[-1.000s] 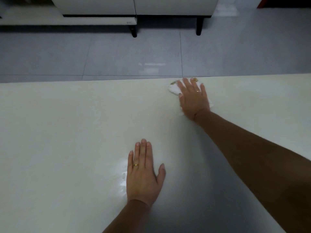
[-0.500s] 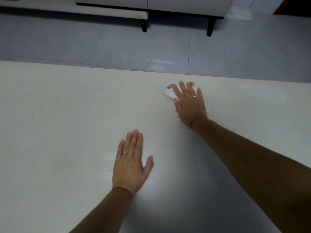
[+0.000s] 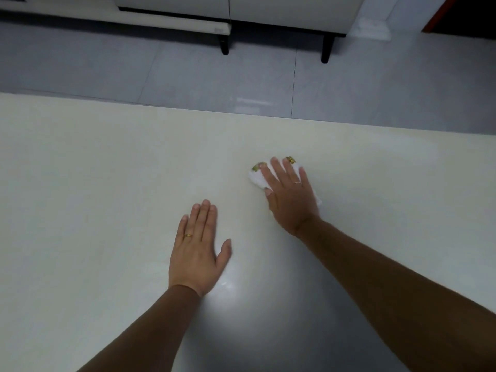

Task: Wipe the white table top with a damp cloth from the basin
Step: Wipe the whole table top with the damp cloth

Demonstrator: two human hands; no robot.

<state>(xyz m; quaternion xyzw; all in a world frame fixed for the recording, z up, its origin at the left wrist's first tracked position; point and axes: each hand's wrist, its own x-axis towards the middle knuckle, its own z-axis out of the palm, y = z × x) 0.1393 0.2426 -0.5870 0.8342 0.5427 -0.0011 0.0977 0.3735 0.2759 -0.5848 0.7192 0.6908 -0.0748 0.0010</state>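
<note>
The white table top [image 3: 94, 183] fills the lower part of the head view. A small white cloth [image 3: 256, 178] with green and yellow marks at its edge lies on it, right of centre. My right hand [image 3: 291, 196] presses flat on the cloth with straight fingers, covering most of it. My left hand [image 3: 197, 251] rests flat on the bare table, palm down, a little nearer to me and to the left of the cloth. No basin is in view.
Beyond the table's far edge [image 3: 268, 116] lies a grey tiled floor [image 3: 188, 71]. A white cabinet on black legs [image 3: 326, 51] stands at the far side, with a low white shelf [image 3: 188, 22] beside it.
My right hand has drawn the cloth back from the table's far edge towards me. My left hand stays flat on the table. The camera has tilted, showing more floor.
</note>
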